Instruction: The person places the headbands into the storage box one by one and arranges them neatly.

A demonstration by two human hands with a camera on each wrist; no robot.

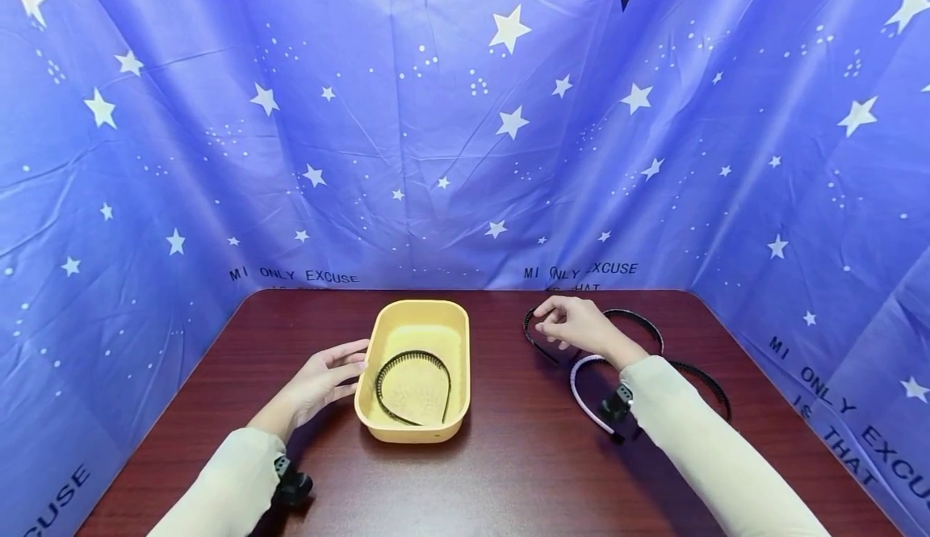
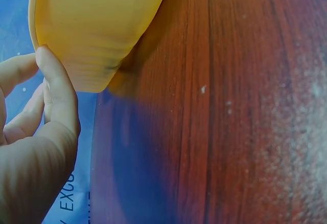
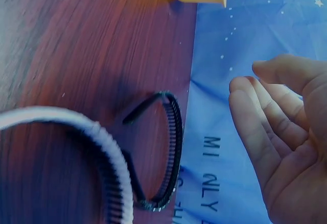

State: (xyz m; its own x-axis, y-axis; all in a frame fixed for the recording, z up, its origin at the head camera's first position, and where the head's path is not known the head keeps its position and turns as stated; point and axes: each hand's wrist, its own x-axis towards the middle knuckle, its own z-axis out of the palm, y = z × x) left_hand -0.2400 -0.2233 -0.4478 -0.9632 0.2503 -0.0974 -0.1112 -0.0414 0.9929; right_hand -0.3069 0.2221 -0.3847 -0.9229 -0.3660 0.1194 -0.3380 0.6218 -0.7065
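A yellow tray (image 1: 416, 434) stands left of the middle of the table, and a thin black toothed headband (image 1: 379, 385) lies inside it. My left hand (image 1: 320, 379) rests its fingertips on the tray's left outer wall, also visible in the left wrist view. Farther right, my right hand (image 1: 579, 329) hovers by another black headband (image 1: 528, 335). The right wrist view shows the right hand (image 3: 286, 132) with fingers loosely bent and nothing between thumb and fingertips. Below it are a white headband (image 3: 116, 155) and a black headband (image 3: 173, 157).
More headbands lie around my right forearm: a black one (image 1: 651, 329) at the back, a white one (image 1: 576, 388) in front and a black one (image 1: 715, 388) partly hidden by the sleeve. A blue star-patterned curtain (image 1: 436, 222) borders the dark red table (image 1: 508, 472).
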